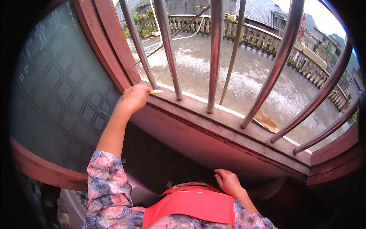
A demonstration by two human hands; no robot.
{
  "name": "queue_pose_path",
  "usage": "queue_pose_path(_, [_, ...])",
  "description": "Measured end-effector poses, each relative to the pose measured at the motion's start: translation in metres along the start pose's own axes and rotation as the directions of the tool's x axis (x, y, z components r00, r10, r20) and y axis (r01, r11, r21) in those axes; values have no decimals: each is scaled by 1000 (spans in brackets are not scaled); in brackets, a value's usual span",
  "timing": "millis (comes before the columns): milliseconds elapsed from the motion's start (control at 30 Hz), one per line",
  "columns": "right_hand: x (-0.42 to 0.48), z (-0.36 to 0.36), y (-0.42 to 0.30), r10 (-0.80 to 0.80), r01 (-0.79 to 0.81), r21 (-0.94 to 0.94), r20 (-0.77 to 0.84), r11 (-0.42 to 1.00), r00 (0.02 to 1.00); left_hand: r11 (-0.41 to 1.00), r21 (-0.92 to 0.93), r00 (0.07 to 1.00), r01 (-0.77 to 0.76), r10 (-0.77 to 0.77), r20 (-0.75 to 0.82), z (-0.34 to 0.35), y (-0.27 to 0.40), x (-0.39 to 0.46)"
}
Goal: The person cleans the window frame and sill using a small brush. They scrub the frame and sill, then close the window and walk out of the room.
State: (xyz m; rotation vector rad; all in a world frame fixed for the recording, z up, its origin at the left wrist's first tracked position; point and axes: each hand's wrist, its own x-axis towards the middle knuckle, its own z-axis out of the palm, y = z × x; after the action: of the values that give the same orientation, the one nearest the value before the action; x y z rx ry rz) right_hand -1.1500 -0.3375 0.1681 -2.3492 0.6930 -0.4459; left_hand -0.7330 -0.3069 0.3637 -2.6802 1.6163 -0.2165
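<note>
My left hand (pixel 135 97) is at the left corner of a wooden window sill (pixel 197 113), its fingers closed around a small yellow and white object (pixel 155 92), blurred and too small to name surely. The object's tip points right, close to the foot of a metal window bar (pixel 144 54). Lower in the view, my right hand (pixel 228 180) hangs near my body beside a red apron (pixel 191 204), its fingers partly curled; I see nothing held in it. Both arms wear floral sleeves.
A row of upright metal bars (pixel 216 57) rises from the sill. At the left stands a red-framed patterned glass pane (pixel 65 83). Outside lie a wet concrete terrace (pixel 194 63), a balustrade (pixel 260 37), a white hose (pixel 186 36) and a brown piece (pixel 266 121) near the sill.
</note>
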Motion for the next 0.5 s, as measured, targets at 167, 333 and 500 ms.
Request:
queue_pose_path(167, [4, 1, -12, -30, 30, 8, 47, 1000, 998, 965, -215, 973, -153, 109, -201, 15, 29, -16])
queue_pose_path(333, [4, 1, -14, -58, 58, 8, 53, 998, 997, 981, -170, 991, -98, 81, -103, 47, 22, -24])
queue_pose_path(500, [-4, 1, -6, -37, 37, -6, 55, 999, 998, 964, -245, 973, -104, 48, -226, 25, 29, -19])
